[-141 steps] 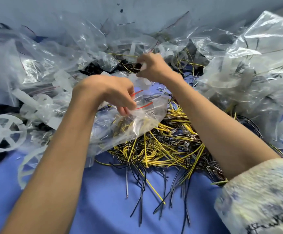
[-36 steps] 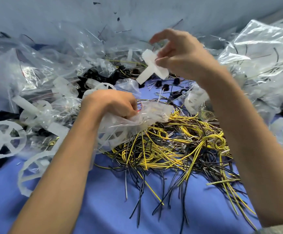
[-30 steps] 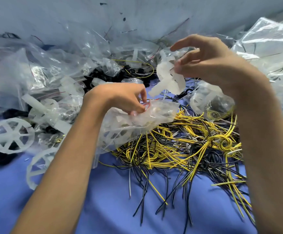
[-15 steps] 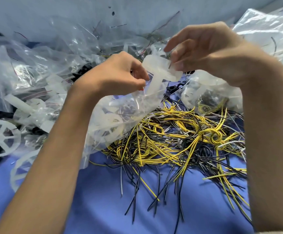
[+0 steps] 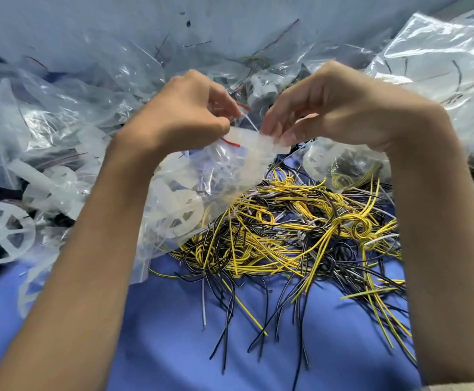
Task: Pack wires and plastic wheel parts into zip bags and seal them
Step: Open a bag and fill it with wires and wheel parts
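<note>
— Which hand has the piece?

— The right hand [image 5: 329, 108]. Its fingertips are curled down and pinch one end of a pale plastic part [image 5: 255, 142], a flat, translucent strip of a thing.

— And the other?

— The left hand [image 5: 185, 119] is bunched at the mouth of the zip bag [image 5: 202, 187], fingers and thumb pinching the lip just by the red stripe [image 5: 230, 141]. The bag hangs down from that pinch toward the person's body, and a wheel [image 5: 176, 210] shows through its wall.

— So how does the part lie?

— Across the gap between the two hands, with its long axis running left to right and the right end dipping a little. Its left end is at the bag's mouth, right beside the left hand's fingertips. Whether that end is past the lip I can't tell, because the plastic is too clear and crumpled.

— Then it goes in endwise?

— That's my guess. The opening lies to the left of the part, so the push would come from the right hand, along the part's own length, while the left hand holds the lip apart. If it turns crosswise, I'd expect it to snag.

— And the wires?

— The wires [image 5: 286, 235], yellow and black, are heaped loose on the blue cloth [image 5: 173, 320] just below the hands, with the bag's lower side resting against the heap. Neither hand holds any.
</note>
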